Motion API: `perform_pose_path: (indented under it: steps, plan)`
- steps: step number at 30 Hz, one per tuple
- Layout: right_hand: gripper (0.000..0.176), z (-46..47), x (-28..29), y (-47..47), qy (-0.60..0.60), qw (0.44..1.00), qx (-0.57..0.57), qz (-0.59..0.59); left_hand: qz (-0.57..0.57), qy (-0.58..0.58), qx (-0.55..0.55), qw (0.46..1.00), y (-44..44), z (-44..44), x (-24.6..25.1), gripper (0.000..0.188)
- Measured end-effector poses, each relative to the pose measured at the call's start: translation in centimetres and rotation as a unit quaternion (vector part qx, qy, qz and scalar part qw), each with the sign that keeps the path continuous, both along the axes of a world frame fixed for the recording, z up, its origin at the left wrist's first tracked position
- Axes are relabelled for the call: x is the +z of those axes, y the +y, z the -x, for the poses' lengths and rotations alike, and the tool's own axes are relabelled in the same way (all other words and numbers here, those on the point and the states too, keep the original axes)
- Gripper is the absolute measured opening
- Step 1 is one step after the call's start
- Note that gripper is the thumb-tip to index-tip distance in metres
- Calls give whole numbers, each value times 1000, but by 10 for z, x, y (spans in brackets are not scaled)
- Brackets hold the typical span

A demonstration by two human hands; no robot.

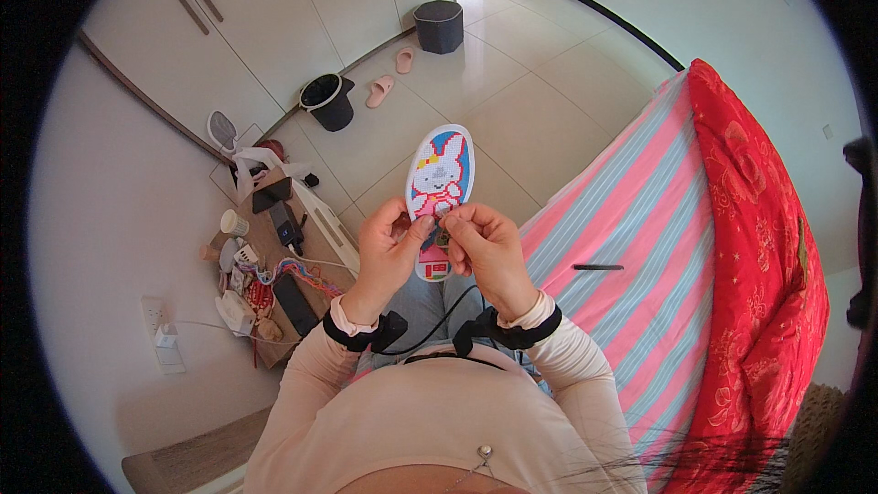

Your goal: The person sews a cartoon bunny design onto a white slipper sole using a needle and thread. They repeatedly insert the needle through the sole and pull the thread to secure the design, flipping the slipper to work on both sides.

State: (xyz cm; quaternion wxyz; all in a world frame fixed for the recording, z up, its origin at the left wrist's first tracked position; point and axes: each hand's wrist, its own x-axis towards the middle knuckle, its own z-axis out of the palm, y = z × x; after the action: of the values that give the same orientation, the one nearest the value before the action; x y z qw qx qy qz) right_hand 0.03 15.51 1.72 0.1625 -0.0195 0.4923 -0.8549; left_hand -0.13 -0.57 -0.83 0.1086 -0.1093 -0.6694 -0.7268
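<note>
A shoe insole with a cross-stitched white rabbit (439, 171) is held upright before me, over my lap. My left hand (394, 243) grips its left edge, thumb on the front face. My right hand (483, 243) is at the insole's right side, thumb and forefinger pinched together over the stitched face. Just beside those fingertips shows a small dark greenish thing, too small to name. Whether a needle or thread is between the fingers cannot be told. The insole's middle is partly hidden by both hands.
On my left, a wooden-topped nightstand (274, 350) holds colored thread skeins (305, 271), a paper cup (234, 222) and a black power bank (286, 225). On my right is a bed with a striped sheet (617, 219), a dark slim object (598, 267) and a red quilt (748, 254).
</note>
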Motion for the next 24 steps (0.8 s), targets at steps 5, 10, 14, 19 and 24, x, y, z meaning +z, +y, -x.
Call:
perform_pose_path:
  steps: [5, 10, 14, 19, 24]
  plan:
    - [13, 1, 0, 1, -4, 1000, 3, 3, -3, -4, 7, 1000, 1, 0, 1, 14]
    - [12, 2, -6, 7, 2, 1000, 16, 1, 254, 169, 135, 943, -4, 2, 11, 10]
    - [12, 2, -9, 9, 14, 1000, 24, 3, 313, 300, 147, 889, -9, 7, 19, 18]
    - [12, -1, -8, 14, -32, 998, 28, 55, 313, 341, 114, 879, -7, 8, 17, 17]
    - [13, 9, -10, 31, -14, 1000, -12, -11, 188, 239, 55, 951, -13, 4, 14, 12]
